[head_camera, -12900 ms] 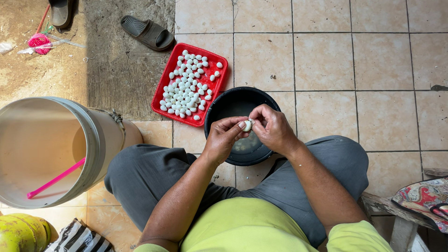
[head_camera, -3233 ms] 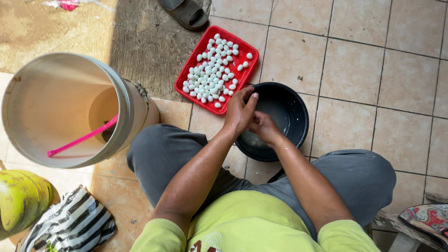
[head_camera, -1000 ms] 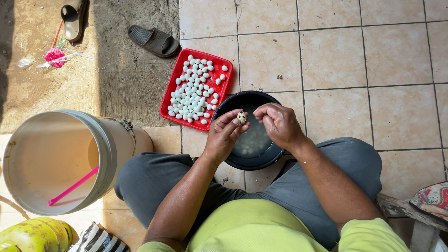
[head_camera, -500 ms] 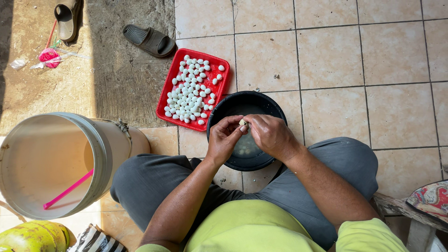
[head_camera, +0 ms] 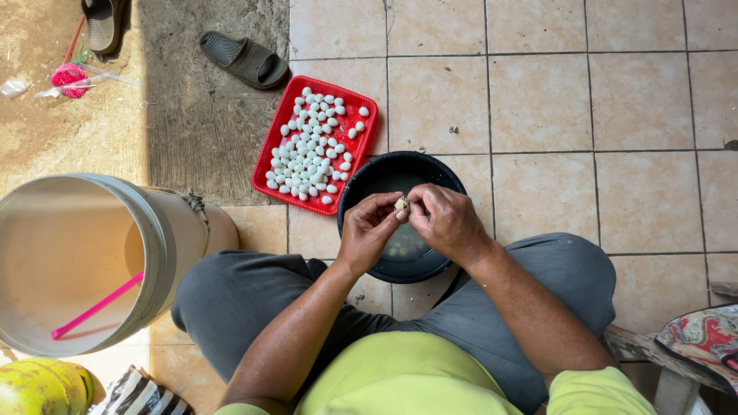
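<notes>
Pinched a small speckled egg between fingertips of left hand and right hand over the black bowl, mid-peel apparently, red tray just left.

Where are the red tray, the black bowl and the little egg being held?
red tray (head_camera: 367,114), head view, bare right corner.
black bowl (head_camera: 384,170), head view, inner wall.
small egg (head_camera: 401,204), head view, its shell between the fingertips.

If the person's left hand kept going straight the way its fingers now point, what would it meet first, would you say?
The left hand points toward the right hand; first comes the small speckled egg pinched between them, over the black bowl.
</notes>
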Demonstrator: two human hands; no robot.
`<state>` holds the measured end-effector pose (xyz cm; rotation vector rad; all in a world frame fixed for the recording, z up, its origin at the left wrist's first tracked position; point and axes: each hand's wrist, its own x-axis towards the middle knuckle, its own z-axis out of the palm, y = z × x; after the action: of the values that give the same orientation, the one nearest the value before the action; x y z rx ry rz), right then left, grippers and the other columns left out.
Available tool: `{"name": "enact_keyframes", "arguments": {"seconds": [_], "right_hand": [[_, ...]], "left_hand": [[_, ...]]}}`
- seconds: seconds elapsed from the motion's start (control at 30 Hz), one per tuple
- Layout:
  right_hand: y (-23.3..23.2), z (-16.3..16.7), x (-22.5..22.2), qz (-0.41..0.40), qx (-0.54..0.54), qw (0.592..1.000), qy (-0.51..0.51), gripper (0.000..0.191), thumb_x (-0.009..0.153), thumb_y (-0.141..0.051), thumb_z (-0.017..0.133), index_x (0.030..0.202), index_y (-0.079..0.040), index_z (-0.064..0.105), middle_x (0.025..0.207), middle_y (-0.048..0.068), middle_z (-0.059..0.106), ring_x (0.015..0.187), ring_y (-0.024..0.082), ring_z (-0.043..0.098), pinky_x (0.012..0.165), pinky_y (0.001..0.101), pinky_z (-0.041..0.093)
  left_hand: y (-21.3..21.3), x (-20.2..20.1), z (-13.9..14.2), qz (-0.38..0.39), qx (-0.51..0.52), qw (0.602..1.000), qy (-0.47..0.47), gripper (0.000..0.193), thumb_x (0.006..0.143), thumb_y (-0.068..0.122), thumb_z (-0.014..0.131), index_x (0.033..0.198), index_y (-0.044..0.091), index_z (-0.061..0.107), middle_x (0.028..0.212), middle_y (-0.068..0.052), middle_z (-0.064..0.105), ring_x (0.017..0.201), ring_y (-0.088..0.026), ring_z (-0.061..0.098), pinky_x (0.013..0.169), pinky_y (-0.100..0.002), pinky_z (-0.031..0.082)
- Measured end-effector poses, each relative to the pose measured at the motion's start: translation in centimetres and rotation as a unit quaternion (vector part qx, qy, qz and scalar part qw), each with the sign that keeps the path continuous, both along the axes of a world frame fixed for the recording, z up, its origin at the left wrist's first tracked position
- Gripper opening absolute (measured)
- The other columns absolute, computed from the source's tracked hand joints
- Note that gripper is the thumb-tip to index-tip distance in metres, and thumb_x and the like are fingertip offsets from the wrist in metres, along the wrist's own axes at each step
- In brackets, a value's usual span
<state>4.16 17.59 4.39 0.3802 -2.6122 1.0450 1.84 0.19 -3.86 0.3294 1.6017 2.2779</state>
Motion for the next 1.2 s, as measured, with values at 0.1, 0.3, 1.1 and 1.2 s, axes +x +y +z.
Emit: {"name": "enact_keyframes", "arguments": {"seconds": [0.1, 0.3, 1.1, 1.2], "right_hand": [[-0.1, -0.4, 0.1, -0.039, -0.049, 0.995, -0.081, 0.013, 0.090, 0.001, 0.071, 0.099, -0.002, 0.063, 0.081, 0.013, 0.071, 0.073, 0.022, 0.075, 0.061, 0.0336, 0.058], [0.3, -1.2, -0.2, -0.039, -0.257, 0.937, -0.231, 0.006, 0.095, 0.000, 0.067, 0.100, 0.000, 0.063, 0.087, 0.007, 0.072, 0.080, 0.010, 0.071, 0.068, 0.0271, 0.060], [0.3, -0.7, 0.0, 0.009, -0.012, 1.000, -0.023, 0.014, 0.090, 0.002, 0.070, 0.103, 0.000, 0.066, 0.094, 0.014, 0.074, 0.085, 0.028, 0.075, 0.070, 0.0355, 0.060], [0.3, -0.8, -0.1, -0.006, -0.024, 0.998, -0.052, 0.013, 0.090, 0.002, 0.070, 0.101, -0.001, 0.065, 0.090, 0.014, 0.073, 0.080, 0.026, 0.075, 0.067, 0.0350, 0.059]], "left_hand": [[-0.2, 0.0, -0.2, -0.044, 0.076, 0.993, -0.081, 0.031, 0.102, 0.006, 0.066, 0.131, -0.004, 0.065, 0.118, -0.012, 0.072, 0.107, -0.016, 0.071, 0.098, -0.032, 0.061], [-0.1, -0.7, -0.4, -0.014, 0.166, 0.962, -0.216, 0.034, 0.102, 0.006, 0.060, 0.135, -0.002, 0.056, 0.122, -0.010, 0.067, 0.107, -0.021, 0.069, 0.098, -0.036, 0.059], [0.0, 0.2, 0.4, 0.006, -0.068, 0.997, 0.036, 0.037, 0.093, 0.003, 0.077, 0.130, 0.004, 0.071, 0.119, -0.004, 0.064, 0.098, -0.008, 0.067, 0.085, -0.022, 0.058], [0.0, 0.3, 0.7, 0.009, -0.078, 0.996, 0.049, 0.039, 0.093, 0.002, 0.078, 0.131, 0.004, 0.071, 0.117, -0.005, 0.066, 0.097, -0.008, 0.065, 0.084, -0.023, 0.057]]}}
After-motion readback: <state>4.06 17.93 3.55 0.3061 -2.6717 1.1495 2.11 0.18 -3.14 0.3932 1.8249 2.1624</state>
